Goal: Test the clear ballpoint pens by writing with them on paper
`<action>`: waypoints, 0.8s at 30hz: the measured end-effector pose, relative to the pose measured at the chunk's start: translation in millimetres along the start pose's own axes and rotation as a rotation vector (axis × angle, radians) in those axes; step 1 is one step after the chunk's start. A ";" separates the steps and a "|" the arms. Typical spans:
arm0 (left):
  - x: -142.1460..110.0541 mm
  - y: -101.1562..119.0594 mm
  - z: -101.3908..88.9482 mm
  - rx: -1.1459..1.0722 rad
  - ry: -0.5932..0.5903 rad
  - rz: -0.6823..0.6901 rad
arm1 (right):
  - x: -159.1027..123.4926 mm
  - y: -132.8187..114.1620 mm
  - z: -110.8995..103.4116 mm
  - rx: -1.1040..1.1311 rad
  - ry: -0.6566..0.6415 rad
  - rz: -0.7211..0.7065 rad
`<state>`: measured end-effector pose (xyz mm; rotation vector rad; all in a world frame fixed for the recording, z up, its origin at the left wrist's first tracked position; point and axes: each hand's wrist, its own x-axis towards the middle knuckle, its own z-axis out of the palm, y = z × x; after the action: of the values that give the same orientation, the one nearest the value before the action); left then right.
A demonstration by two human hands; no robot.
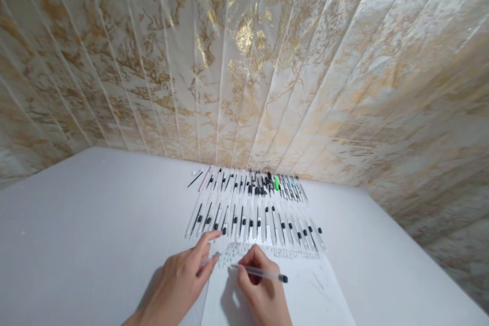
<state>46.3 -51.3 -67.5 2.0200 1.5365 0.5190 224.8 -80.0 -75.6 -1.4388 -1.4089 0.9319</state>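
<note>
My right hand [263,285] grips a pen [263,272] with a clear barrel and a black end. Its tip points left and down at a white sheet of paper [305,300]; whether it touches the sheet I cannot tell. Rows of small dark marks run across the upper part of the sheet. My left hand [187,270] is by the sheet's upper left edge, index finger and thumb apart. Something faint and translucent shows by its thumb, too unclear to name. Just beyond both hands lies a row of clear pens [244,221] with black caps, the nearest close to my left index fingertip.
Farther back, a second row holds more pens [229,182], black parts in a cluster [262,183], a bright green piece [276,183] and a pink stick [205,179]. The white table [95,224] meets a gold-patterned, pleated sheet [244,86] behind it.
</note>
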 end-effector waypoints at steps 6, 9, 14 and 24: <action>0.1 -2.8 -1.3 -0.115 -0.021 -0.002 | -1.7 7.1 2.2 -0.043 0.011 -0.008; -0.2 -1.5 -3.1 -0.055 -0.077 0.009 | -2.9 8.7 2.2 -0.058 0.000 0.002; 0.6 -1.5 -3.8 -0.014 -0.104 0.063 | -3.6 7.2 1.1 -0.085 0.009 0.014; -0.2 -2.1 -2.6 0.062 -0.111 0.069 | -3.2 4.4 0.3 -0.069 -0.021 0.019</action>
<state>43.1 -50.7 -66.7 2.1180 1.4376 0.3835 225.8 -83.0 -80.1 -1.4997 -1.4579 0.9208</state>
